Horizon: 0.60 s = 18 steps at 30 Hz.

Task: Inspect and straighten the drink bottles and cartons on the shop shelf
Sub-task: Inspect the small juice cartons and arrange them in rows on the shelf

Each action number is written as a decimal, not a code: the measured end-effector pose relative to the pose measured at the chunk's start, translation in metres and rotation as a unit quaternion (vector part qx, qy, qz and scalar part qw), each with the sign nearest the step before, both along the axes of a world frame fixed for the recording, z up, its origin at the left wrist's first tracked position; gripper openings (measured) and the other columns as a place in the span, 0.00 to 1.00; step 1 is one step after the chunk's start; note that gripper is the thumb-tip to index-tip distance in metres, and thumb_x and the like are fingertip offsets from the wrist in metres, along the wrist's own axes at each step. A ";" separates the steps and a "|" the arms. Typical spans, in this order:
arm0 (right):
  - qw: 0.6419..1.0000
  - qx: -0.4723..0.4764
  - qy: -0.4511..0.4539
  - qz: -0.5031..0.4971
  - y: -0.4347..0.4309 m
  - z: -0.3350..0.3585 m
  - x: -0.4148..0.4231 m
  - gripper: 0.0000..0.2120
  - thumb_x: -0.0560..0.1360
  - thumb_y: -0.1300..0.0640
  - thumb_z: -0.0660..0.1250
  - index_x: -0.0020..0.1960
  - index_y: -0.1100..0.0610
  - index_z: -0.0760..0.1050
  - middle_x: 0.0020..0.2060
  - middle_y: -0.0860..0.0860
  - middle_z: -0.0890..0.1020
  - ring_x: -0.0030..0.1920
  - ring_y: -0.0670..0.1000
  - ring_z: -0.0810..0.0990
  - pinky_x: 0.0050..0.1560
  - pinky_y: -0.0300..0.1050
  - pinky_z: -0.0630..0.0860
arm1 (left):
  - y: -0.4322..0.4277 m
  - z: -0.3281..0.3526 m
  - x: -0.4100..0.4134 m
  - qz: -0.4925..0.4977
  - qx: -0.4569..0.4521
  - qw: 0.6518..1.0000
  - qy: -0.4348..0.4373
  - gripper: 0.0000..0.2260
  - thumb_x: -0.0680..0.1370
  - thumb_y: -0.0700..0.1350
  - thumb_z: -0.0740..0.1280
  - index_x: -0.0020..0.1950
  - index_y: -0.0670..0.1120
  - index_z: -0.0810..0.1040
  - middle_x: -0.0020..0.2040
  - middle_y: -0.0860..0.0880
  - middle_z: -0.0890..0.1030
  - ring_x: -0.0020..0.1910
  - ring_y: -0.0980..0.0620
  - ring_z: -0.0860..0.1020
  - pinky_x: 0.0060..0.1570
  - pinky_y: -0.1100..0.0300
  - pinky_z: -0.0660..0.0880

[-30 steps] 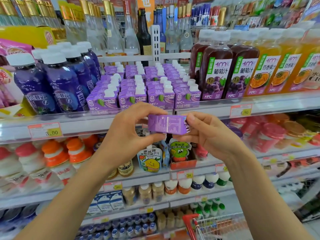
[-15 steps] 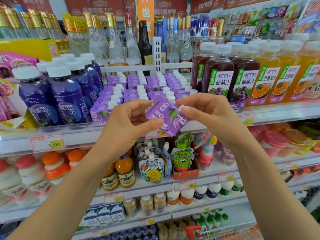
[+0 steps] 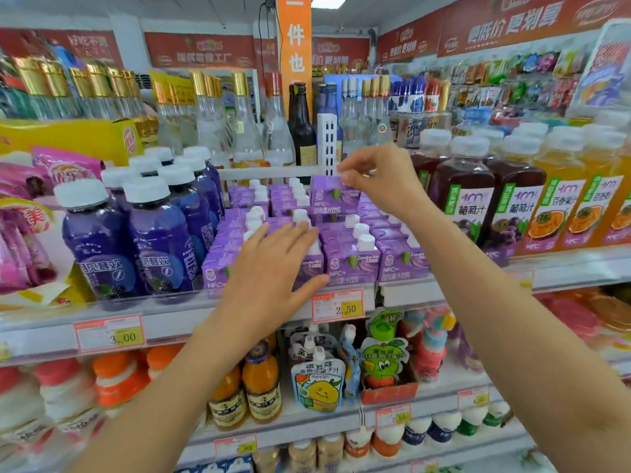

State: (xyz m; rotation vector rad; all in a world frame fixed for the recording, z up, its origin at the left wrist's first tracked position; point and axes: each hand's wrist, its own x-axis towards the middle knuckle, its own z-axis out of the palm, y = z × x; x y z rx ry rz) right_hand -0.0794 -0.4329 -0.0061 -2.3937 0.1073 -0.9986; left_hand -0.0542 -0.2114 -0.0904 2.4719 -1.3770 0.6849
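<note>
At the left of the frame, purple bottles are standing on the shelf. In the centre, the left hand is spreading straight fingers over the front purple cartons; whether it is touching them is unclear. Just up and right, the right hand is pinching the top of a raised carton, which is hanging upright above the back rows. Dark juice bottles are standing further right.

Red wall banners, ceiling light
</note>
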 end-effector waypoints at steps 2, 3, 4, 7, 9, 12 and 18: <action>0.998 -0.031 0.049 -0.010 -0.003 -0.005 0.008 0.06 0.76 0.60 0.71 0.52 0.58 0.84 0.45 0.51 0.85 0.47 0.48 0.82 0.49 0.33 0.73 | 0.001 -0.003 0.002 0.001 -0.002 0.999 -0.033 0.32 0.78 0.64 0.53 0.74 0.45 0.71 0.72 0.46 0.74 0.70 0.46 0.74 0.72 0.46 0.62; 0.996 -0.040 0.075 -0.009 -0.005 -0.007 0.011 0.06 0.76 0.60 0.72 0.52 0.58 0.84 0.44 0.50 0.84 0.48 0.48 0.82 0.51 0.36 0.74 | 0.001 -0.004 0.003 -0.001 -0.008 0.999 -0.040 0.31 0.79 0.64 0.53 0.74 0.45 0.71 0.71 0.46 0.75 0.69 0.47 0.74 0.72 0.46 0.62; 0.995 -0.045 0.094 -0.005 -0.007 -0.008 0.013 0.06 0.75 0.60 0.72 0.52 0.58 0.84 0.43 0.50 0.84 0.47 0.49 0.82 0.51 0.37 0.74 | 0.001 -0.004 0.004 -0.003 -0.012 0.999 -0.043 0.31 0.79 0.63 0.54 0.74 0.45 0.72 0.71 0.46 0.75 0.69 0.47 0.75 0.72 0.47 0.62; 0.990 -0.047 0.136 0.001 -0.008 -0.012 0.018 0.06 0.75 0.60 0.73 0.51 0.59 0.85 0.44 0.51 0.85 0.44 0.47 0.81 0.43 0.30 0.72 | 0.001 -0.005 0.005 -0.006 -0.022 0.998 -0.050 0.29 0.79 0.62 0.54 0.72 0.46 0.73 0.70 0.47 0.76 0.68 0.47 0.75 0.71 0.48 0.63; 0.981 -0.063 0.182 -0.006 -0.008 -0.013 0.024 0.06 0.75 0.58 0.73 0.49 0.60 0.86 0.43 0.53 0.86 0.40 0.48 0.80 0.38 0.33 0.72 | 0.000 -0.005 0.005 -0.006 -0.028 0.998 -0.051 0.28 0.80 0.62 0.54 0.72 0.46 0.74 0.69 0.47 0.77 0.68 0.46 0.75 0.71 0.48 0.62; 0.977 -0.067 0.199 -0.034 -0.009 -0.007 0.035 0.09 0.75 0.56 0.72 0.48 0.62 0.85 0.44 0.55 0.86 0.41 0.53 0.81 0.44 0.45 0.79 | 0.001 -0.005 0.007 -0.009 -0.039 0.998 -0.053 0.27 0.80 0.61 0.54 0.72 0.47 0.74 0.69 0.48 0.77 0.68 0.46 0.75 0.72 0.44 0.62; 0.942 -0.055 0.321 -0.079 -0.014 0.003 0.058 0.14 0.73 0.53 0.75 0.51 0.63 0.84 0.42 0.58 0.85 0.38 0.53 0.79 0.46 0.47 0.80 | 0.001 -0.007 0.009 -0.007 -0.047 0.997 -0.056 0.26 0.80 0.60 0.55 0.73 0.49 0.73 0.70 0.49 0.76 0.67 0.47 0.76 0.71 0.44 0.63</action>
